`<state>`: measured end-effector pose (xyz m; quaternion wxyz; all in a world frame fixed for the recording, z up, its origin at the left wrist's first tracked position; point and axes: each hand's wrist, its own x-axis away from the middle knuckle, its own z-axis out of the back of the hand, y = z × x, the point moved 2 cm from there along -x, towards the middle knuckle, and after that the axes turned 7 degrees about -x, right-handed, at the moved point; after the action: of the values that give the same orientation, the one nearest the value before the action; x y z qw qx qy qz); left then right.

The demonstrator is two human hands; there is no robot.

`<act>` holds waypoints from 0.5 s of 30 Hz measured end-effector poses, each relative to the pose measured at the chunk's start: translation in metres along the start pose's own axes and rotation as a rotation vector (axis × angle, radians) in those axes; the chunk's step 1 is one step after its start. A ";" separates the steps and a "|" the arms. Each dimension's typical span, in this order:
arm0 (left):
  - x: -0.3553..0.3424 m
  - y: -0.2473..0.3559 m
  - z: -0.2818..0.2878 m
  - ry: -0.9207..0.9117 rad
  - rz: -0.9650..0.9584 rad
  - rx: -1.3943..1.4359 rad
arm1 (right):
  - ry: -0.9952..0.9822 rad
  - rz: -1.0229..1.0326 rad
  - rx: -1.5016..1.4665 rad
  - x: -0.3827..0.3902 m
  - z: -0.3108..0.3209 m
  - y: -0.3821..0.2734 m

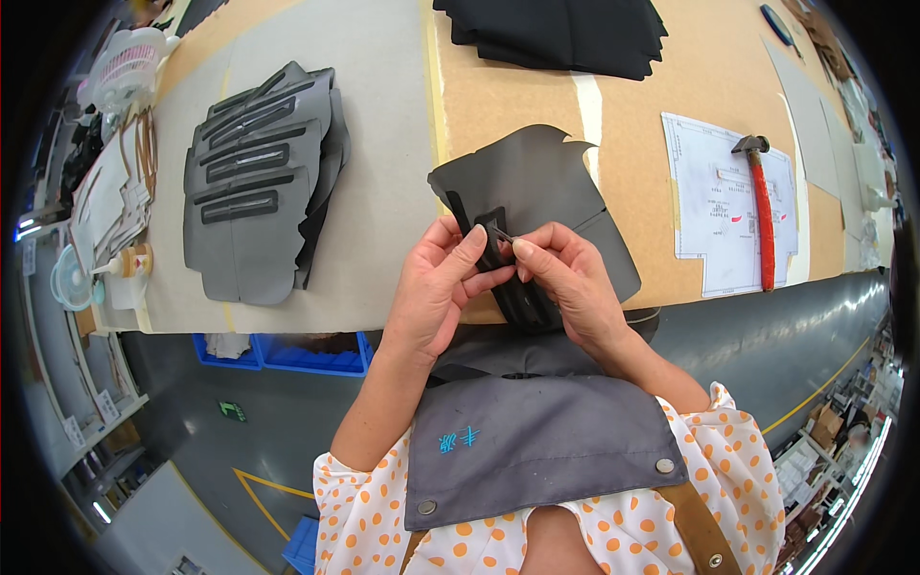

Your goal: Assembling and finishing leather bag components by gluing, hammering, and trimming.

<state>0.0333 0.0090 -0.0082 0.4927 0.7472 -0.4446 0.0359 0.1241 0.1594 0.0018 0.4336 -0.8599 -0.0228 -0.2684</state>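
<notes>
Close to the table's front edge lies a dark grey sheet-like panel (561,182), with black strips and a slot bordered in black near its left side. My left hand (436,287) is closed on the panel's black-edged part, thumb on top and fingers curled beneath. Beside it, my right hand (572,283) pinches with thumb and forefinger at the slot. A small thin dark piece shows at those fingertips, too small to name. The panel's near end, with another black strip (527,305), hangs between my wrists over the table edge.
On the left lies a stack of grey panels (254,206) with black-framed slots. Black pieces (556,38) are piled at the back. A red-handled hammer (764,216) rests on a paper pattern (700,192) at right. Blue bins (316,356) stand below the edge.
</notes>
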 end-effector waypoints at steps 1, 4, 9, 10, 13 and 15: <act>0.000 0.001 0.000 -0.001 0.000 -0.003 | 0.003 -0.004 0.002 0.000 -0.001 -0.001; 0.000 0.003 0.001 0.000 0.012 -0.023 | -0.031 -0.040 -0.040 0.006 0.007 -0.003; -0.003 0.008 0.010 0.112 -0.004 -0.128 | 0.021 -0.031 0.028 0.014 0.020 -0.014; -0.003 0.009 0.010 0.114 -0.004 -0.137 | 0.011 -0.027 0.031 0.014 0.019 -0.017; -0.002 0.010 0.009 0.175 -0.012 -0.177 | -0.029 -0.030 0.018 0.008 0.015 -0.014; -0.003 0.010 0.009 0.165 -0.022 -0.170 | -0.054 -0.036 0.000 0.000 0.010 -0.010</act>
<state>0.0211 0.0028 -0.0068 0.5897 0.7019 -0.3959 0.0540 0.1260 0.1736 0.0045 0.4282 -0.8661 -0.0499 -0.2530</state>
